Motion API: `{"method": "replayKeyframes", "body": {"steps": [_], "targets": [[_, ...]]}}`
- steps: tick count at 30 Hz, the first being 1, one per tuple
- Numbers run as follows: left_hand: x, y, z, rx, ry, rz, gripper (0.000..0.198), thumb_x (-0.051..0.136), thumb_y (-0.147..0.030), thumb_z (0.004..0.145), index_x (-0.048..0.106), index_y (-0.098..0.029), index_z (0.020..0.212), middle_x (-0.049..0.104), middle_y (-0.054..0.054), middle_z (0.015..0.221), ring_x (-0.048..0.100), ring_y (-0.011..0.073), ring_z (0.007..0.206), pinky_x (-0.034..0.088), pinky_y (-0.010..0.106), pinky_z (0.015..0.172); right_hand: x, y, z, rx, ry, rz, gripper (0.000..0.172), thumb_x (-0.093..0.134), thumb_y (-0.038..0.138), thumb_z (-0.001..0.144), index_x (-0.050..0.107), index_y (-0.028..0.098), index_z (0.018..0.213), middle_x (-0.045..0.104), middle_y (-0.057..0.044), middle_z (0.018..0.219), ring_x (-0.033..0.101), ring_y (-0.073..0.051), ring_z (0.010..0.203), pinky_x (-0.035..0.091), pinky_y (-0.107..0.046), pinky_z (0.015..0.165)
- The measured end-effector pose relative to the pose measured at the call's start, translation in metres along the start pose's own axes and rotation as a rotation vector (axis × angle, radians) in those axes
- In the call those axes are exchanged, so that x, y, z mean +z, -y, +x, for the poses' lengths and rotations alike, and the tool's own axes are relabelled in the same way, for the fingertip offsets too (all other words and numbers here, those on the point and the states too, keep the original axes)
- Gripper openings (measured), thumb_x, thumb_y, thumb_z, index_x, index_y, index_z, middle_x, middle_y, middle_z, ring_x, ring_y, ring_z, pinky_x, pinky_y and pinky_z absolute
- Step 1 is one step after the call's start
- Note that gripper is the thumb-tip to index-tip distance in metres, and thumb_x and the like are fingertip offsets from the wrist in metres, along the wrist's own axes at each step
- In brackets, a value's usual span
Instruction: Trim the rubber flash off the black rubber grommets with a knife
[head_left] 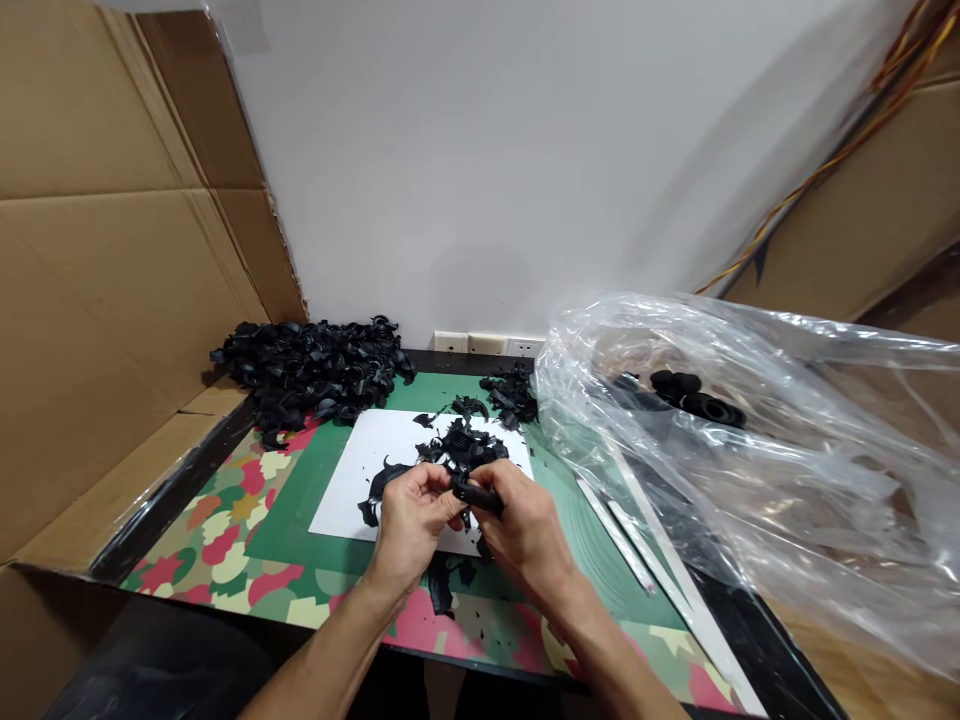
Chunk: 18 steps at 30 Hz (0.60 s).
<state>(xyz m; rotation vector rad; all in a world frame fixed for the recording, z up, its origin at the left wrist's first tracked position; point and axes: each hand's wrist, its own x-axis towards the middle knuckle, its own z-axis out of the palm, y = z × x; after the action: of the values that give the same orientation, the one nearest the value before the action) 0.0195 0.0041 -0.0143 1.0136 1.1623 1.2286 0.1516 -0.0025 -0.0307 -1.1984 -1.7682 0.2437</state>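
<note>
Both of my hands meet over a white sheet (341, 500) on the green mat (292, 530). In my right hand (529, 525) is a short, dark, rod-shaped black piece (478, 494), its near end under my fingers; its exact kind is hard to make out. My left hand (412, 515) is closed too, thumb and fingers pinching at the left end of that piece. Curled black scraps (469, 445) lie just beyond my fingertips on the sheet. A larger curled black scrap (390, 478) rests beside my left hand, and more scraps (441, 585) lie below the hands.
A big heap of black scraps (322, 370) sits at the back left, a smaller heap (514, 393) at the back. On the right, a clear plastic bag (750, 340) contains round black parts (709, 407). White strips (637, 540) lie near it. Cardboard (112, 250) stands left.
</note>
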Motion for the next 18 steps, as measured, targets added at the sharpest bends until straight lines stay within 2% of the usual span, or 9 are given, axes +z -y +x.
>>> {"method": "replayKeyframes", "body": {"steps": [4, 8, 11, 15, 18], "targets": [[0.001, 0.003, 0.002, -0.024, 0.012, 0.08, 0.017, 0.07, -0.023, 0.058, 0.054, -0.017, 0.06, 0.05, -0.007, 0.044, 0.047, 0.0081, 0.036, 0.03, 0.019, 0.04, 0.007, 0.0, -0.003, -0.074, -0.034, -0.143, 0.006, 0.053, 0.016, 0.079, 0.055, 0.02, 0.075, 0.06, -0.002, 0.066, 0.055, -0.014, 0.053, 0.038, -0.023, 0.047], [0.001, 0.008, -0.001, 0.089, -0.012, 0.257, 0.011, 0.059, -0.02, 0.07, 0.052, -0.019, 0.062, 0.048, -0.007, 0.044, 0.045, 0.0093, 0.04, 0.033, 0.02, 0.042, 0.017, 0.006, -0.004, -0.062, -0.06, -0.208, 0.006, 0.053, 0.017, 0.077, 0.055, 0.02, 0.073, 0.06, -0.003, 0.066, 0.053, -0.014, 0.05, 0.034, -0.023, 0.045], [0.0, 0.011, -0.009, 0.177, -0.076, 0.317, 0.006, 0.057, -0.02, 0.073, 0.054, -0.019, 0.069, 0.046, -0.007, 0.048, 0.042, 0.0098, 0.043, 0.033, 0.021, 0.043, 0.017, 0.001, 0.001, 0.073, -0.051, -0.185, 0.003, 0.053, 0.019, 0.075, 0.056, 0.021, 0.073, 0.061, -0.002, 0.065, 0.053, -0.015, 0.051, 0.034, -0.024, 0.046], [-0.005, 0.004, -0.023, 0.229, -0.157, 0.237, 0.012, 0.063, -0.027, 0.075, 0.056, -0.019, 0.08, 0.044, -0.008, 0.053, 0.04, 0.0091, 0.044, 0.031, 0.021, 0.043, -0.005, -0.022, 0.015, 0.404, -0.135, -0.131, 0.007, 0.052, 0.027, 0.07, 0.051, 0.023, 0.065, 0.054, 0.0, 0.052, 0.045, -0.016, 0.044, 0.03, -0.026, 0.044], [-0.01, -0.008, -0.025, 0.138, -0.127, 0.095, 0.022, 0.068, -0.035, 0.074, 0.055, -0.018, 0.076, 0.047, -0.007, 0.049, 0.042, 0.0081, 0.043, 0.032, 0.02, 0.044, -0.025, -0.035, 0.021, 0.464, -0.178, -0.126, 0.018, 0.046, 0.036, 0.074, 0.046, 0.025, 0.06, 0.048, 0.001, 0.048, 0.041, -0.016, 0.043, 0.027, -0.027, 0.044]]}}
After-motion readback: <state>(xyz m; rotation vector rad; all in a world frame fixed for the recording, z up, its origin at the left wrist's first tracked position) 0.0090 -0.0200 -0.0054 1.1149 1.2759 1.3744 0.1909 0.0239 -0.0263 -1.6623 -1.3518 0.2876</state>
